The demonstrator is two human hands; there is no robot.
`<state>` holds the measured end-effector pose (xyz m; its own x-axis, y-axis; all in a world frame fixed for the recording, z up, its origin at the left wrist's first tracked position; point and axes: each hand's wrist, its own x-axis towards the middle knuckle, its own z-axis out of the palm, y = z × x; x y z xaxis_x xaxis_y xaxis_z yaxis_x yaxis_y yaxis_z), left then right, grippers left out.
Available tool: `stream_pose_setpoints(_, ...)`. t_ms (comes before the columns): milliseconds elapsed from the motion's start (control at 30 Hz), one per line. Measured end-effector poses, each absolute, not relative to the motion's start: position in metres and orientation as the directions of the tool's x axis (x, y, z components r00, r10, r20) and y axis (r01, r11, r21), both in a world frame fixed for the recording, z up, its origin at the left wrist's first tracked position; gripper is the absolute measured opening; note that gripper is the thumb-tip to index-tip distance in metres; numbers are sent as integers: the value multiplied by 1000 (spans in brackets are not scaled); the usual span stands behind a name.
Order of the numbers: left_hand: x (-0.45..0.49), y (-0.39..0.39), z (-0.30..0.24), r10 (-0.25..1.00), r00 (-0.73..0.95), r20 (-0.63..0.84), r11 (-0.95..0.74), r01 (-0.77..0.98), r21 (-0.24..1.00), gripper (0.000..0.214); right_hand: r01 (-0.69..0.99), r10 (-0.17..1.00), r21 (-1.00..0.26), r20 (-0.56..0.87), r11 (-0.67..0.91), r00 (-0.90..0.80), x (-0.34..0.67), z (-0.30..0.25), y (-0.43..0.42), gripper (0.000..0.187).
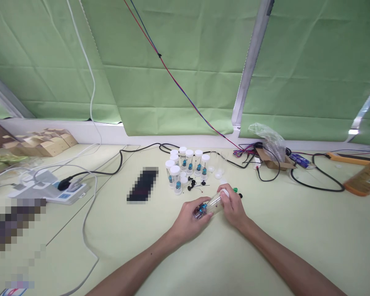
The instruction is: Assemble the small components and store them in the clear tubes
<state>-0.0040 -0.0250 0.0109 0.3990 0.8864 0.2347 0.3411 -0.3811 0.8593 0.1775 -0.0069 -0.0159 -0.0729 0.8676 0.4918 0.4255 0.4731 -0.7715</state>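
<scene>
Between my two hands a clear plastic tube lies tilted, its upper end to the right. My left hand is wrapped round its lower end, where small blue and dark parts show inside. At the other end my right hand grips the white cap, which sits on the tube's end. Just beyond stand several similar capped tubes with blue parts in them. Small black pieces with thin pins are scattered beside those, and a green piece lies near my right fingers.
A power strip with cables lies left, near a blurred dark rectangle. Clear empty tubes stand behind my hands. At the back right are a cardboard box and tangled wires; an orange bottle lies far right.
</scene>
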Motion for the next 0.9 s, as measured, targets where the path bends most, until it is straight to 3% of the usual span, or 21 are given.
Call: stream_pose_setpoints(900, -8, -24, 3, 847, 416, 331, -508, 453, 733, 37, 460, 903, -790, 425, 405, -64, 174, -7, -11, 27)
